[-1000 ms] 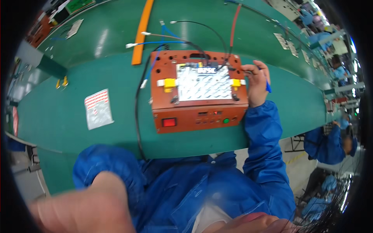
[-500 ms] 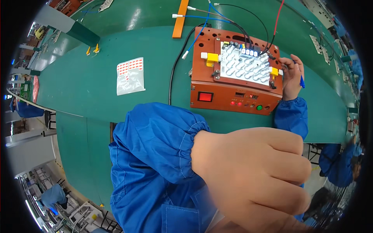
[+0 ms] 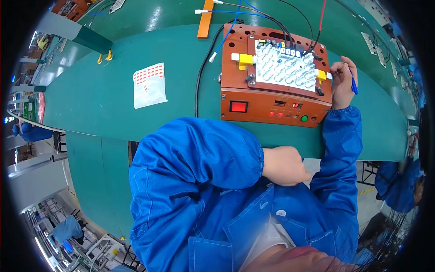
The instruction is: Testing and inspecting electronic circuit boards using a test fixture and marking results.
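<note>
My left hand (image 3: pixel 284 165) is closed above my lap, its arm bent across my chest. The curled fingers hide whatever may be in it. My right hand (image 3: pixel 343 88) holds a blue pen (image 3: pixel 354 84) and rests by the right side of an orange-brown test box (image 3: pixel 263 109). Its fingertips are close to the white plug in the right yellow connector (image 3: pixel 321 75). On top of the box lies a white board (image 3: pixel 282 75) covered with clear lenses, with a small lit display (image 3: pixel 290 52) at its far edge. A second yellow connector (image 3: pixel 246 59) sits at its left.
A plastic sheet with red stickers (image 3: pixel 150 86) lies left of the box on the green table (image 3: pixel 90 99). A black cable (image 3: pixel 199 81) runs beside the box. Loose blue wires (image 3: pixel 226 38) and an orange strip (image 3: pixel 205 20) are at the back. Another person (image 3: pixel 394 186) is at the far right.
My left hand has dropped from close in front of the camera to above my lap, staying closed. My right hand stays by the box with the pen. The small red readout on the box's front has changed.
</note>
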Tool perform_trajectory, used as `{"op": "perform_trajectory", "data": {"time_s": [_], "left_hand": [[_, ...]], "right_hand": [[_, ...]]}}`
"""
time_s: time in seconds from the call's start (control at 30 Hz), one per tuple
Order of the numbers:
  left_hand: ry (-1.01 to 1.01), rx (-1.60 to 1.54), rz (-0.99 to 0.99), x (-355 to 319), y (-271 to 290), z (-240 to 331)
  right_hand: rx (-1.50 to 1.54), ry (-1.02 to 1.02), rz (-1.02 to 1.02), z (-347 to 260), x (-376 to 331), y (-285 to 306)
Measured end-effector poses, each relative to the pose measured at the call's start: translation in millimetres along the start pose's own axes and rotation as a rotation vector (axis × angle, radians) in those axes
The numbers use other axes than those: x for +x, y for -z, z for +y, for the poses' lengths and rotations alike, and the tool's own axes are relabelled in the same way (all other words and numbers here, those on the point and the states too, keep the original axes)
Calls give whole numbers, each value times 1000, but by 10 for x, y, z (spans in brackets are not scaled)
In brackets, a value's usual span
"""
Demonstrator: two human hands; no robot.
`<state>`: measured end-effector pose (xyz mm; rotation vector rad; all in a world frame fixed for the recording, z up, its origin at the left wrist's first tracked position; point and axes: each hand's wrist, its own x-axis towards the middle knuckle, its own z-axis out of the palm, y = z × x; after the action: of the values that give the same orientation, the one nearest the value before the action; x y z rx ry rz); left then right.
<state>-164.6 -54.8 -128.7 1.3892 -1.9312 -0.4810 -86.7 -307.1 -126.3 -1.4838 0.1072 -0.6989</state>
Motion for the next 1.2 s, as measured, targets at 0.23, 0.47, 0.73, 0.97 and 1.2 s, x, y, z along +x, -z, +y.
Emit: {"op": "perform_trajectory", "data": {"time_s": [0.23,0.47,0.73,0.97,1.2], "left_hand": [[-113,102,41,-10,-31,-87],[-109,130,17,-13,-44,-90],[-115,120,-7,-6,-18,-115],[-132,126,-3,-11,-21,-117],[-121,113,7,-3,-5,-94]], "right_hand": [[-81,-30,24,-84,-45,-95],[-102,-20,6,-34,-32,-71],[-150,-17,20,-57,-40,-128],[-139,-18,15,-114,-76,-192],[-143,-35,-32,-157,-108,-175]]}}
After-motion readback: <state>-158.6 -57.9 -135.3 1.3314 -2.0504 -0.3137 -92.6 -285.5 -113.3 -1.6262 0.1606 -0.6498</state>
